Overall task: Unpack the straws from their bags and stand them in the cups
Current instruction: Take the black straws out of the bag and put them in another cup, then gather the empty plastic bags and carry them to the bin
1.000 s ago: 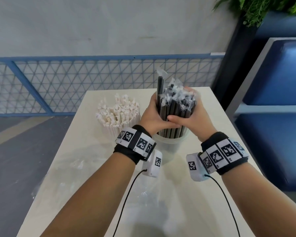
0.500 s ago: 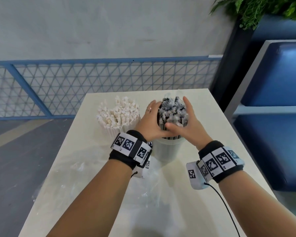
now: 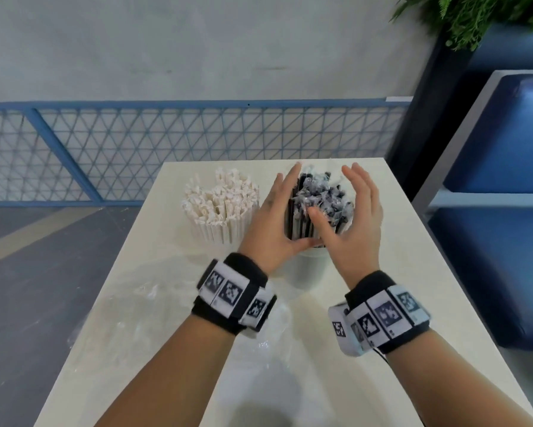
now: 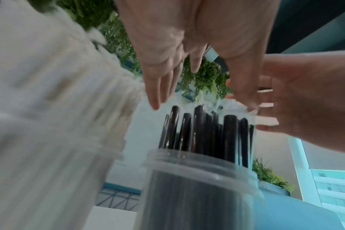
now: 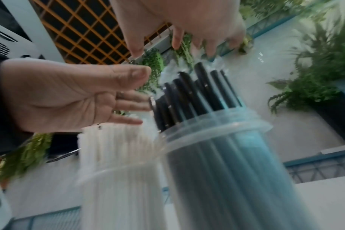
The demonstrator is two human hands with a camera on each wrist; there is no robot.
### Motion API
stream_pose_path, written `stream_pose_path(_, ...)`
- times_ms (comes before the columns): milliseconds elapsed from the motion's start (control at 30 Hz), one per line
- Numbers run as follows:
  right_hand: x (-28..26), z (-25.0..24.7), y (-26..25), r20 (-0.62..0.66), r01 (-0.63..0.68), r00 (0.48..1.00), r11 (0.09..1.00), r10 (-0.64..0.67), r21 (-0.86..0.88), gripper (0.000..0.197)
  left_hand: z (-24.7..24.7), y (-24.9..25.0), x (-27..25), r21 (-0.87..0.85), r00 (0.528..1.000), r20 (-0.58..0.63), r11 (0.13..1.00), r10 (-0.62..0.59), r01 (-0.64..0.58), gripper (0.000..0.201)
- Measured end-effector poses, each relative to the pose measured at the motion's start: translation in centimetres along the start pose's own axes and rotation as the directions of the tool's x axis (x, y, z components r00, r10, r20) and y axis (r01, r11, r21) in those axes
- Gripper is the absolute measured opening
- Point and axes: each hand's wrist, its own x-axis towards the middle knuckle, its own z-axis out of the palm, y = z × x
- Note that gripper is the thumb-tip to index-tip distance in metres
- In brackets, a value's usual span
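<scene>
Flanking black straws (image 3: 317, 208): white straws (image 3: 220, 201) left, open hands.

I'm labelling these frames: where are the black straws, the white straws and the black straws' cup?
black straws (image 3: 317, 200), head view, wrapped top ends.
white straws (image 3: 220, 200), head view, top of the bundle.
cup (image 4: 203, 168), left wrist view, clear rim.
</scene>
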Motion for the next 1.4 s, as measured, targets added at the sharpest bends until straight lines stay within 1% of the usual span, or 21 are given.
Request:
stream_pose_path(100,-2.4,1.0,-0.9,-0.109,0.158,0.983,0.983,-0.148,0.089,0.031,-0.8,-1.8,-4.3,0.120,0.964,-0.246,0.990,0.103,-0.075,0.053)
stream_pose_path(167,-4.1,2.3,-1.4,-0.045,0.210,0.978,0.966,-0.205,0.150,0.016,-1.5,-4.3,-7.1,0.232,0.924,-0.366,0.972,0.109,-0.022,0.025)
stream_pose_path(233,-5.9,4.1,-1.4,0.122,0.177,0.971,0.958,-0.207,0.224,0.011,-2.3,-7.4,-9.2,0.322,0.934,-0.355,0.935,-0.025,0.147,0.020)
stream_pose_path(267,-6.8,5.1,-1.3,0.224,0.142,0.954,0.960,-0.197,0.240,0.011,-2.6,-9.1,-10.1,0.371,0.940,-0.302,0.889,-0.159,0.269,0.025)
stream_pose_path(300,-7.6,6.2,-1.1,0.328,0.114,0.926,0.967,-0.186,0.228,0.013,-2.8,-10.6,-11.0,0.434,0.914,-0.228,0.806,-0.335,0.403,0.037)
stream_pose_path(367,-9.0,8.6,-0.5,0.536,0.085,0.831,0.985,-0.153,0.148,0.020,-3.3,-12.6,-12.4,0.593,0.743,-0.107,0.558,-0.661,0.581,0.061)
stream_pose_path(433,-10.0,10.8,-0.3,0.730,0.065,0.681,0.998,-0.060,0.022,0.029,-3.8,-13.6,-13.2,0.664,0.606,-0.050,0.427,-0.794,0.614,0.073)
stream_pose_path(500,-10.7,12.7,-0.4,0.863,0.075,0.503,0.992,0.048,-0.098,0.043,-4.0,-14.2,-13.7,0.658,0.547,-0.010,0.406,-0.837,0.634,0.077)
stream_pose_path(567,-11.1,14.3,-0.8,0.923,0.120,0.360,0.974,0.138,-0.193,0.056,-4.1,-14.6,-14.1,0.658,0.511,0.032,0.403,-0.859,0.637,0.078)
stream_pose_path(667,-11.7,16.4,-1.2,0.939,0.243,0.252,0.924,0.235,-0.297,0.070,-4.0,-15.1,-14.7,0.660,0.493,0.080,0.416,-0.867,0.625,0.077)
stream_pose_path(800,-12.4,18.2,-1.0,0.911,0.312,0.269,0.867,0.312,-0.389,0.070,-4.1,-16.0,-15.6,0.671,0.487,0.144,0.447,-0.861,0.592,0.075)
stream_pose_path(867,-12.3,18.8,-0.8,0.905,0.251,0.243,0.878,0.350,-0.407,0.045,-4.4,-16.4,-16.3,0.672,0.515,0.161,0.476,-0.842,0.567,0.074)
stream_pose_path(933,-12.2,19.0,-0.9,0.897,0.171,0.228,0.891,0.379,-0.421,0.019,-5.0,-16.8,-17.0,0.683,0.574,0.138,0.498,-0.807,0.535,0.073)
stream_pose_path(1033,-12.3,18.6,-0.7,0.886,0.006,0.292,0.925,0.362,-0.380,0.021,-6.3,-17.1,-18.3,0.674,0.665,-0.047,0.468,-0.745,0.571,0.080)
stream_pose_path(1100,-12.6,18.0,-0.7,0.878,-0.150,0.347,0.944,0.330,-0.295,0.013,-7.1,-17.1,-19.2,0.539,0.672,-0.256,0.474,-0.695,0.696,0.093)
stream_pose_path(1167,-12.7,17.7,-0.9,0.861,-0.332,0.390,0.922,0.326,-0.199,0.020,-7.8,-16.9,-19.8,0.258,0.569,-0.451,0.510,-0.688,0.821,0.110)
stream_pose_path(1233,-12.8,17.7,-1.2,0.846,-0.432,0.418,0.892,0.331,-0.135,0.021,-8.5,-16.8,-20.1,-0.139,0.404,-0.485,0.525,-0.776,0.840,0.119)
stream_pose_path(1267,-12.7,17.7,-1.5,0.842,-0.469,0.424,0.876,0.332,-0.110,0.018,-8.8,-17.0,-20.1,-0.352,0.335,-0.414,0.488,-0.847,0.799,0.120)
stream_pose_path(1300,-12.7,17.7,-1.7,0.839,-0.504,0.431,0.860,0.332,-0.081,0.018,-9.0,-17.1,-20.1,-0.546,0.296,-0.297,0.416,-0.908,0.727,0.116)
stream_pose_path(1333,-12.8,17.8,-1.8,0.833,-0.532,0.448,0.845,0.324,-0.043,0.021,-9.0,-17.2,-20.1,-0.705,0.286,-0.166,0.316,-0.944,0.634,0.107)
stream_pose_path(1400,-12.8,17.7,-2.1,0.830,-0.578,0.464,0.816,0.309,0.019,0.018,-9.3,-17.5,-19.8,-0.885,0.316,0.034,0.119,-0.948,0.451,0.079)
